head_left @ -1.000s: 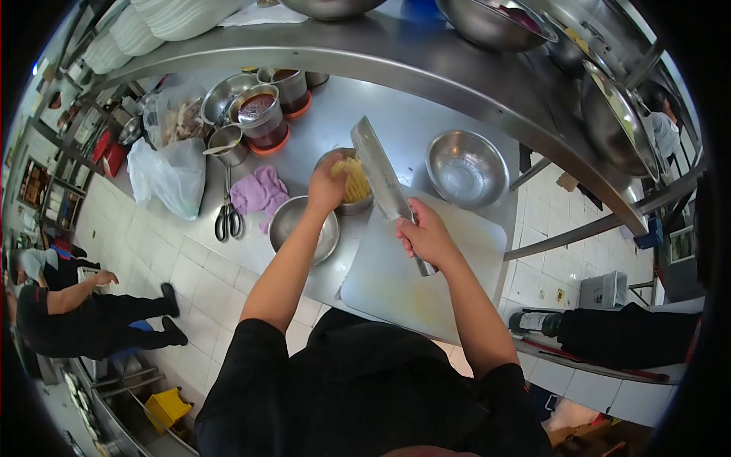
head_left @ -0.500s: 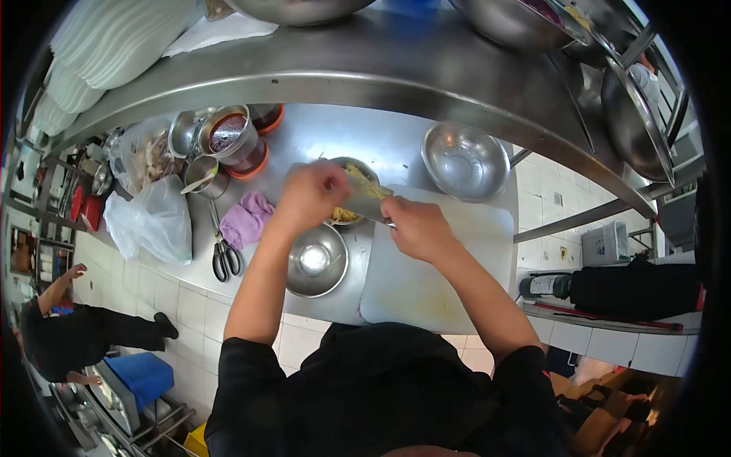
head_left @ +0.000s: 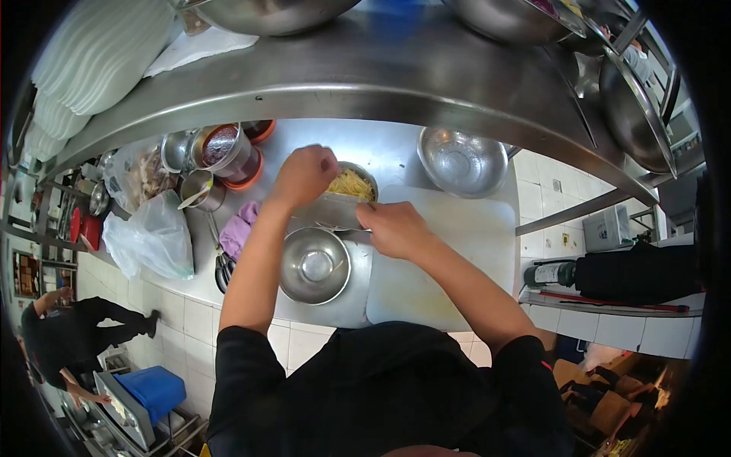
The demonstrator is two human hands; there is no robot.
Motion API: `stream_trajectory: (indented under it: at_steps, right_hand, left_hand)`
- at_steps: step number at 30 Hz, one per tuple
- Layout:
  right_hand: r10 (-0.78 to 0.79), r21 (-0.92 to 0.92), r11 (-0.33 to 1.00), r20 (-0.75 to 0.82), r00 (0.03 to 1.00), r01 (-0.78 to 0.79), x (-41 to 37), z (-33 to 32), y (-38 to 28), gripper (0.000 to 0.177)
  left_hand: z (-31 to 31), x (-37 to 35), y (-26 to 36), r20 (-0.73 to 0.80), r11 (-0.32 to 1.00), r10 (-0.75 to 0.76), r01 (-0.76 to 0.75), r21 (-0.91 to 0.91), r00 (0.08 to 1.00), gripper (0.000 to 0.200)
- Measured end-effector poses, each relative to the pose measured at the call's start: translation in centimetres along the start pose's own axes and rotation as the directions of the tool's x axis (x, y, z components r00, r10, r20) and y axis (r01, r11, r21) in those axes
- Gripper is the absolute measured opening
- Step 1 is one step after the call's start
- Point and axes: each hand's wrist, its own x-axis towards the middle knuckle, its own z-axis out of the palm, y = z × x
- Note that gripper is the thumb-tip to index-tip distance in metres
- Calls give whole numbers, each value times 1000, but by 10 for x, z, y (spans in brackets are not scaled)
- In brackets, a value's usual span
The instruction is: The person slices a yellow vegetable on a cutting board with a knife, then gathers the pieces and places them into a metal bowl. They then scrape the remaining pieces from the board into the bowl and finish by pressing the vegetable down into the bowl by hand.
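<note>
My right hand (head_left: 394, 228) is closed around the handle of a cleaver, whose broad blade (head_left: 331, 213) points left above the counter. Just beyond the blade, a metal bowl holds pale yellow shreds (head_left: 352, 185). My left hand (head_left: 306, 177) hovers at the left rim of that bowl with its fingers curled in; what they hold, if anything, is hidden. Nearer to me is a steel bowl (head_left: 315, 266) with a few thin bits inside. The white cutting board (head_left: 442, 251) lies under and right of my right hand.
A large steel bowl (head_left: 462, 161) stands at the back right. On the left are a tub of dark red sauce (head_left: 227, 152), a plastic bag (head_left: 156, 236), scissors (head_left: 222, 270) and a purple cloth (head_left: 240, 228). A metal shelf (head_left: 365, 84) overhangs the counter. A co-worker (head_left: 84, 327) stands at left.
The cleaver has moved left and toward me, away from over the shred bowl, and the shreds that lay on its blade are gone from it. My left hand has shifted slightly.
</note>
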Motion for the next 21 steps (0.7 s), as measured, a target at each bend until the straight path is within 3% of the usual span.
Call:
stream_trajectory:
  at_steps: [2, 5, 6, 7, 9, 12, 13, 15, 16, 18, 19, 21]
  right_hand:
    - [7, 6, 1000, 5, 1000, -7, -2, -3, 2, 20]
    - [-22, -6, 1000, -11, 1000, 22, -1, -8, 1, 17]
    - [-12, 13, 1000, 20, 1000, 11, -1, -9, -2, 16]
    - [0, 31, 1000, 50, 999, -1, -2, -9, -4, 14]
    - [-17, 44, 999, 10, 1000, 16, -4, -3, -6, 13]
    - [-14, 35, 999, -22, 1000, 15, -9, -3, -5, 12]
    - [-17, 15, 1000, -9, 1000, 17, -10, -4, -4, 12]
    - [-36, 3, 999, -24, 999, 36, -10, 0, -3, 12]
    - [-58, -12, 998, -36, 998, 57, -9, 1, -3, 12]
    - [-71, -17, 997, -39, 997, 70, -8, 2, -7, 12]
    - [-76, -18, 997, -40, 996, 75, -8, 3, -9, 12]
    - [-76, -32, 997, -21, 997, 76, -8, 2, -11, 12]
  left_hand:
    - [-6, -9, 5, 324, 999, -19, 33, -39, 946, 12]
    - [28, -18, 1, 352, 997, 78, -69, -38, 933, 11]
    - [42, -17, -9, 240, 994, 112, -106, -38, 964, 7]
    - [48, -15, -17, 238, 994, 109, -103, -36, 965, 7]
    - [51, -8, -20, -13, 993, 97, -96, 67, 995, 9]
    - [34, -13, -3, -84, 998, 4, -9, -66, 996, 9]
    - [26, -15, 5, -82, 998, 8, -13, -65, 997, 9]
    - [12, -18, 14, 293, 987, -26, 72, -145, 956, 10]
    - [16, -19, 12, 287, 987, -28, 72, -142, 958, 10]
    - [37, -21, 3, 268, 974, 203, -166, -155, 942, 8]
    - [46, -19, -2, 266, 974, 203, -166, -154, 942, 8]
    - [56, -11, -8, 44, 994, 42, -46, 97, 998, 9]
